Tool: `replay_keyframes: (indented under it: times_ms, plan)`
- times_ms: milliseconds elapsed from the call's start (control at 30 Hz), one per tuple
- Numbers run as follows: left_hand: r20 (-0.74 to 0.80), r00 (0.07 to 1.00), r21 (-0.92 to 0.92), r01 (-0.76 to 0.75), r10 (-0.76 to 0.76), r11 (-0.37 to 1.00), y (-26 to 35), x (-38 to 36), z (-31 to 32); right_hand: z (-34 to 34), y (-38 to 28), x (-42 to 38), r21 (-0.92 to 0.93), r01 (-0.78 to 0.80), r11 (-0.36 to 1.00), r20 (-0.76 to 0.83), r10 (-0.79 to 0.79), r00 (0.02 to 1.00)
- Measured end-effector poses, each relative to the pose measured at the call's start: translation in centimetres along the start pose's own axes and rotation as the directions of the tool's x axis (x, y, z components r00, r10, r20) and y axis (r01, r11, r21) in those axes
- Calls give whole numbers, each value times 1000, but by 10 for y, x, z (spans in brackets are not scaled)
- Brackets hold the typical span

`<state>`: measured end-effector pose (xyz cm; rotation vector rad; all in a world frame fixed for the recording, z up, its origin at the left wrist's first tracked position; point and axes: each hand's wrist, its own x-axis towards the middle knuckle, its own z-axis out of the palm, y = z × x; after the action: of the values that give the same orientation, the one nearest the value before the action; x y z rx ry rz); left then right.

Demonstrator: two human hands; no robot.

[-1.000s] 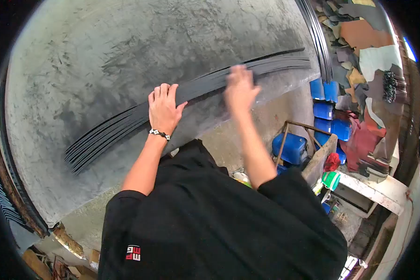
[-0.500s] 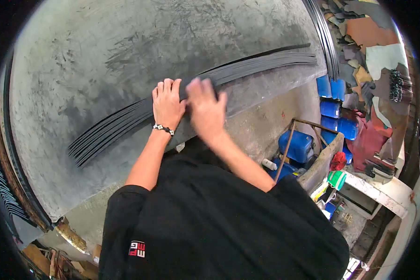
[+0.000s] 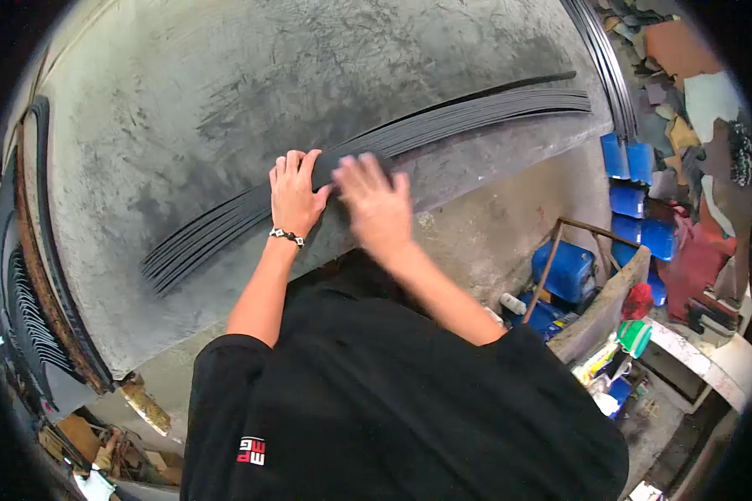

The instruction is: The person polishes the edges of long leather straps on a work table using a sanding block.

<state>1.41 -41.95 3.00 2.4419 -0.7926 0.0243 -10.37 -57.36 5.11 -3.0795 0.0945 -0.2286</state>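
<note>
A row of long dark grey strips (image 3: 476, 116) lies side by side in a gentle curve across the grey work surface (image 3: 251, 75). My left hand (image 3: 295, 196) rests on the middle of the strips, fingers stretched out and thumb apart, with a beaded bracelet at the wrist. Just to its right, my right hand (image 3: 376, 207) lies over the strips, somewhat blurred, with fingers extended and thumb spread. Near its fingertips is a dark patch, which I cannot make out. One darker strip (image 3: 510, 85) runs along the far edge of the row at the right.
More long dark strips (image 3: 606, 63) hang over the surface's right end. Blue containers (image 3: 563, 271) stand below on the right, beside a rusty metal frame (image 3: 543, 269). Scraps of leather-like sheet (image 3: 683, 52) are piled at far right. Dark curved strips (image 3: 38, 321) hang at left.
The whole view has shifted, so the surface and strips sit a little farther right. Both hands remain on the middle of the strips; my right hand is blurred in both frames.
</note>
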Motion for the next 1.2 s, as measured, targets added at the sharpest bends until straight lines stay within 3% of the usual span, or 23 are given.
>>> replay_keyframes:
  times_ms: [33,100,167,233,267,300,333,367,433,467,500,633,667,767,833,900,967,1000,1033,1100,1133,1167,1200]
  plan:
    - [6,1000,-20,10,-10,1000,3,0,-1,-4,44,3,24,-11,1000,-10,11,1000]
    - [-6,1000,-26,2,-2,1000,4,2,2,-10,147,13,-220,-213,952,-125,189,974]
    - [-16,1000,-18,-2,1,1000,3,0,-1,10,252,13,-281,-428,859,-117,412,903]
    - [-18,1000,-6,4,-4,1000,3,-5,-1,67,266,14,-120,-582,804,-132,568,812]
    - [-29,1000,-2,2,-2,1000,3,-3,0,63,222,18,-677,-328,658,-151,312,938]
    - [-37,999,-3,5,-5,1000,4,-1,2,25,137,24,-395,-284,874,-93,270,958]
    - [-13,999,1,32,-31,1000,6,-1,-1,-13,51,30,-56,-227,972,-34,226,974]
    - [-6,1000,14,27,-26,1000,4,-3,1,-6,-1,10,-55,-72,996,3,72,997]
    - [14,1000,41,-7,7,999,-7,-4,7,16,-20,-15,56,79,995,-76,-75,994]
    - [15,1000,26,16,-16,1000,-5,-3,6,21,9,-10,118,77,990,-117,-63,991]
    - [4,1000,15,18,-18,1000,-2,1,5,3,44,-3,99,29,995,-39,-25,999]
    - [2,999,-13,49,-49,999,4,0,1,-5,203,32,-185,-461,868,-115,447,887]
    - [2,999,-16,52,-52,999,5,1,0,49,239,30,-116,-497,860,-271,454,849]
    - [-1,999,-5,54,-54,999,4,0,-2,82,148,22,-34,-392,919,-318,362,877]
    - [-1,999,0,40,-40,999,1,0,4,2,11,20,-13,-179,984,-82,178,981]
    - [8,1000,2,11,-11,1000,-9,-2,8,12,-32,-4,23,89,996,-98,-86,991]
    - [4,1000,-12,6,-6,1000,-8,1,6,-11,25,9,9,56,998,-42,-56,998]
    - [-2,1000,-17,11,-11,1000,-3,3,4,-21,72,23,-70,-94,993,-3,94,996]
    - [-6,1000,-24,23,-23,999,1,0,1,-24,125,29,-230,-173,958,-91,156,984]
    - [3,1000,-36,21,-21,999,2,0,1,-19,227,41,-265,-510,818,27,535,844]
    - [4,1000,-47,14,-14,999,2,1,-1,8,272,33,-380,-506,775,-105,507,855]
    - [2,1000,-58,5,-5,998,-1,1,-4,-5,279,44,-269,-585,765,-12,605,796]
    - [64,998,-69,16,-11,997,-8,0,-9,0,283,50,-320,-560,764,-17,587,810]
